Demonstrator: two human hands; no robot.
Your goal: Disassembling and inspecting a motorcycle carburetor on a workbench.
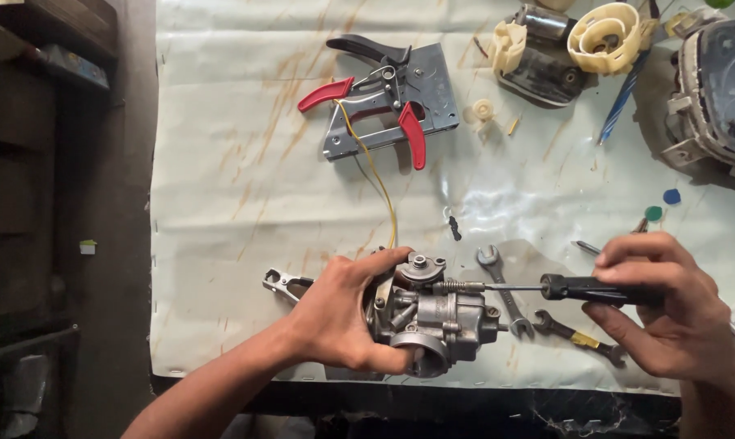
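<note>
Left hand clamps the grey metal carburettor at the bench's near edge; right hand closes round a black-handled screwdriver.

The blade runs level into a sprung screw on the carburettor's upper right, so a screw adjustment looks in hand. Turning it calls for the tip staying seated and the body held steady. Two spanners lie just behind.
</note>
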